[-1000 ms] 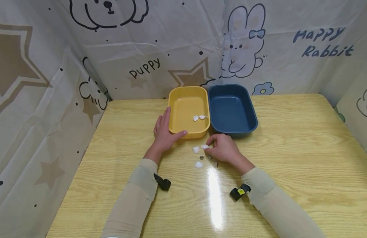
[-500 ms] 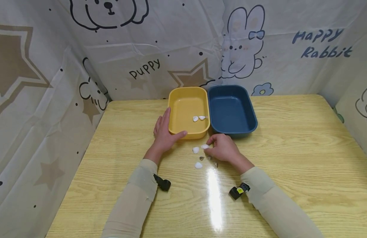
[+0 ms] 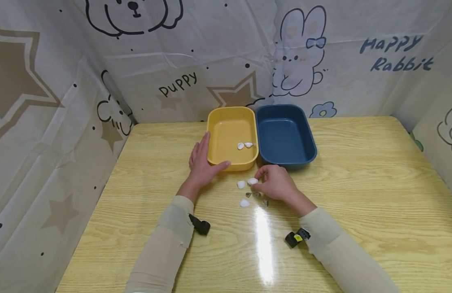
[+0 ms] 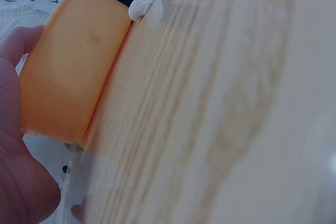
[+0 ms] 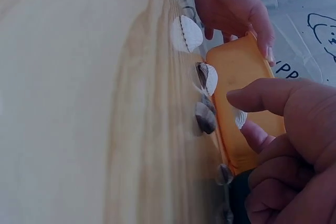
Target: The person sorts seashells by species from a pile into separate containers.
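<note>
The words "PUPPY" and "Happy Rabbit" can be read on the printed cloth (image 3: 226, 44) hung behind the table (image 3: 357, 171); animal outlines, stars and a flower are also printed there. The table is faced in pale, glossy wood grain. At its far edge two smooth, round-cornered trays are set side by side: a yellow tray (image 3: 229, 130) and, to its right, a blue tray (image 3: 286, 140). A ribbed, fan-shaped white shell (image 3: 252, 181) is pinched between thumb and fingertips of the right hand (image 3: 277, 182), just off the near right corner of the yellow tray; whether it is clear of the table cannot be told. Its long axis is seen to run roughly left to right, parallel with the table's far edge. The left hand (image 3: 203, 162) is placed at the near left corner of the yellow tray, straight fingers laid along the left wall and thumb, well apart from them, on the near side. Two white shells (image 3: 241, 145) are contained in the yellow tray, near its right wall. On the table nearby, two loose white shells (image 3: 244, 203) and several smaller dark shells (image 3: 248, 194) are noted, lying apart.
</note>
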`<state>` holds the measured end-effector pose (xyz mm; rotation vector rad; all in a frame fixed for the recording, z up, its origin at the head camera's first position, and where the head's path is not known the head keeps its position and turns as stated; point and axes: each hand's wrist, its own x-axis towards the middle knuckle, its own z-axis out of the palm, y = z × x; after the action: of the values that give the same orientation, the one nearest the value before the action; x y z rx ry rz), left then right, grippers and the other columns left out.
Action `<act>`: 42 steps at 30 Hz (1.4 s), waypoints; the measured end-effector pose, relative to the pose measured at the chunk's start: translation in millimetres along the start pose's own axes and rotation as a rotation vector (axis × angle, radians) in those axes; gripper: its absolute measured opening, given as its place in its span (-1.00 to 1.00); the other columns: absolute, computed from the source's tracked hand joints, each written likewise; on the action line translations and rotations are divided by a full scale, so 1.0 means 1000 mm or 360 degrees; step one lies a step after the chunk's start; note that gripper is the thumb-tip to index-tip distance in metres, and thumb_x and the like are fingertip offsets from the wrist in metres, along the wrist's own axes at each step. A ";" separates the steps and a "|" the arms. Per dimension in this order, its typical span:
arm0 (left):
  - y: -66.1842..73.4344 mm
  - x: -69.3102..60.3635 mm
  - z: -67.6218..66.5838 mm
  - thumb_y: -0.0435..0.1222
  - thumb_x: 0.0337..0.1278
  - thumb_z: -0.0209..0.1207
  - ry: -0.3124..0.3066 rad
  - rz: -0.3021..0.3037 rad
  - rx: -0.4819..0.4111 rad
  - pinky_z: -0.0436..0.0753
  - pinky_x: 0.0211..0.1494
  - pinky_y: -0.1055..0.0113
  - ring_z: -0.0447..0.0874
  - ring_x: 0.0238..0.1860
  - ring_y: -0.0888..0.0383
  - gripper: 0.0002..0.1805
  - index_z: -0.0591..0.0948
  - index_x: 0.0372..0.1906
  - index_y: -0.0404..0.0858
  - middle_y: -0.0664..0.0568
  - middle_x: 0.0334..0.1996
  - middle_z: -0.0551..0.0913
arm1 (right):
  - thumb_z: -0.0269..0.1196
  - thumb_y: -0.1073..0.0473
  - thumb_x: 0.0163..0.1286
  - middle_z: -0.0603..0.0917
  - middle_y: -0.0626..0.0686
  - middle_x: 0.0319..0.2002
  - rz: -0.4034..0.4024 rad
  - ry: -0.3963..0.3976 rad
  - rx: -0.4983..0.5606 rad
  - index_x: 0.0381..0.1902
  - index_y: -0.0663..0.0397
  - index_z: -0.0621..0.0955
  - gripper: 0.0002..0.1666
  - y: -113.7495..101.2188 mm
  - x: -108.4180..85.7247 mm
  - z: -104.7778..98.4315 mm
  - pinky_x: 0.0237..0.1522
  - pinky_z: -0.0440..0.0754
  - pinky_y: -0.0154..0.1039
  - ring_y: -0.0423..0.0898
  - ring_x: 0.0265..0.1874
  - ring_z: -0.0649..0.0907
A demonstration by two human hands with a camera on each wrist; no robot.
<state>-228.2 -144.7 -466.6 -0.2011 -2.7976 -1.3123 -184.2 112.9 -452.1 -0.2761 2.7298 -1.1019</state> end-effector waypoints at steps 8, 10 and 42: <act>0.001 0.000 -0.001 0.24 -0.02 0.36 -0.0003 -0.0006 0.0006 -0.28 0.44 -0.11 -0.38 0.54 0.01 0.24 -0.26 0.59 0.33 0.25 0.59 -0.16 | 0.49 0.04 0.10 0.45 -0.02 -0.64 -0.0060 0.0092 0.0005 -0.26 0.01 0.70 -0.72 -0.010 -0.006 -0.006 -0.58 0.36 -0.17 -0.08 -0.66 0.44; 0.001 0.000 -0.001 0.24 -0.02 0.36 -0.0002 -0.0005 0.0006 -0.28 0.44 -0.11 -0.38 0.54 0.00 0.24 -0.26 0.59 0.33 0.26 0.59 -0.16 | 0.48 0.05 0.11 0.45 -0.01 -0.63 -0.0076 0.0119 0.0024 -0.25 0.00 0.70 -0.72 -0.014 -0.007 -0.008 -0.58 0.36 -0.17 -0.08 -0.65 0.43; -0.002 0.002 0.001 0.24 -0.04 0.37 0.0027 0.0022 0.0038 -0.25 0.43 -0.13 -0.35 0.54 -0.04 0.25 -0.25 0.60 0.30 0.27 0.59 -0.16 | 0.51 0.09 0.14 0.30 0.00 -0.73 -0.0217 0.0366 0.0301 -0.22 0.02 0.67 -0.70 -0.055 0.014 -0.029 -0.70 0.18 -0.24 -0.02 -0.78 0.35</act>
<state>-230.6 -144.6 -468.6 -0.2075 -2.7912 -1.2711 -198.6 89.8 -394.3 -0.3306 2.8081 -1.5043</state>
